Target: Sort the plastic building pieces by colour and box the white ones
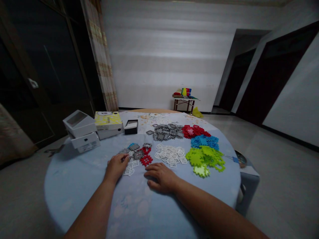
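Note:
My left hand (116, 167) is closed, its fingertips bent together at the left edge of a small mixed pile; whatever they hold is too small to make out. Grey toothed pieces (138, 154), white square lattice pieces (129, 171) and a red toothed piece (146, 160) make up that pile. Flat on the cloth, just below the red piece, rests my right hand (160, 177), fingers stretched out and holding nothing. Right of the mixed pile lies a heap of white lattice pieces (170, 154).
Heaps of grey (166, 131), red (195, 131), blue (204, 142) and lime green (205, 157) toothed pieces cover the table's right side. Two white boxes (86, 142), a yellow-and-white box (109, 124) and a black open box (131, 127) stand at the back left of the round table (74, 186).

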`<state>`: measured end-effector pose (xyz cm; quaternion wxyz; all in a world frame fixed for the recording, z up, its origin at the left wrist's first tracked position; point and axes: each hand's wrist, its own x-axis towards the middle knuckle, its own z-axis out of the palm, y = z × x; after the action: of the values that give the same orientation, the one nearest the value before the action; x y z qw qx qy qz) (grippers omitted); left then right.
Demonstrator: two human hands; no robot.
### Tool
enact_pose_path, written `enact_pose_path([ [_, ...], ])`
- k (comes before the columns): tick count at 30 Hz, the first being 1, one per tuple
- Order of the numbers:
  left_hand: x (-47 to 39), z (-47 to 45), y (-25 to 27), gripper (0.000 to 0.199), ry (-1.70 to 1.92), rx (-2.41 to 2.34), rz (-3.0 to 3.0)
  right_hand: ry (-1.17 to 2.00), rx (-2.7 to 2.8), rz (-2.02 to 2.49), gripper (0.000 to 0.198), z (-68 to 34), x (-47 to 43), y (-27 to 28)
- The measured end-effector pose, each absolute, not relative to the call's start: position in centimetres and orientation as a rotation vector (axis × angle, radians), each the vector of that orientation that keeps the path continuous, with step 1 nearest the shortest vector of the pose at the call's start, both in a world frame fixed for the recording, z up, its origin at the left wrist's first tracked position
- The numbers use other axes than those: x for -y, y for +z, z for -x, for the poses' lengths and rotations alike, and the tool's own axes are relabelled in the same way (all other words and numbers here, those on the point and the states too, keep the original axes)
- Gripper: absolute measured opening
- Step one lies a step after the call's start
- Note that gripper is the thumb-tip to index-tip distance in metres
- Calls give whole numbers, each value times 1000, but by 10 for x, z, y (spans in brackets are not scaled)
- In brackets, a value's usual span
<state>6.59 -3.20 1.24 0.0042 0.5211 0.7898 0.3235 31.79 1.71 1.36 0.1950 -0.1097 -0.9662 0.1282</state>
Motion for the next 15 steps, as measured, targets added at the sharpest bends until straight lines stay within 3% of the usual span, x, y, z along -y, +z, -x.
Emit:
enact_pose_path([
  [15, 28, -77, 3, 38, 707, -2714, -1823, 383, 2639, 296, 32, -317, -20, 7],
])
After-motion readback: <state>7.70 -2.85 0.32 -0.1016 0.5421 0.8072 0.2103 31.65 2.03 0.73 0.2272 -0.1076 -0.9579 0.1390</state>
